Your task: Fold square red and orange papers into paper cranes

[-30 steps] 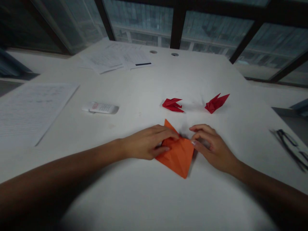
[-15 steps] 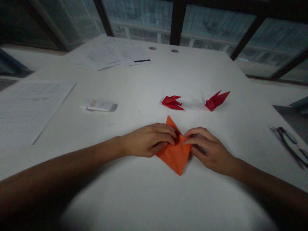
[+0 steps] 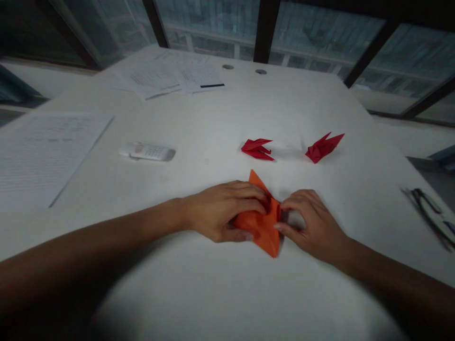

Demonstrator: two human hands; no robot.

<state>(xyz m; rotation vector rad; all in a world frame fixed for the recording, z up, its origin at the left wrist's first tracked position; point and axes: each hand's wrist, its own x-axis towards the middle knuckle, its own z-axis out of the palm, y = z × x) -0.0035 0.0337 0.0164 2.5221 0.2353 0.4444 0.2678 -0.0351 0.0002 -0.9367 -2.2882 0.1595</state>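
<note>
A folded sheet of orange origami paper (image 3: 263, 232) lies on the white table between my hands, its one point aimed away from me and another towards me. My left hand (image 3: 231, 208) lies over its left part, fingers curled on top and thumb along the near left side. At the right corner, my right hand (image 3: 309, 220) has its thumb and forefinger on the paper, which is raised slightly there. Just beyond sit two red folded paper cranes, one nearer the middle (image 3: 256, 149) and one to the right (image 3: 323, 148).
A white tube-like item with print (image 3: 151, 151) lies to the left. Printed sheets (image 3: 50, 151) cover the far left, with more papers (image 3: 159, 76) at the back. Black-framed glasses (image 3: 430, 210) rest at the right. Windows (image 3: 213, 28) stand behind the table.
My left hand has shifted a little right, its thumb now lower on the orange paper. My right thumb and forefinger have closed in on the right corner, which is now lifted.
</note>
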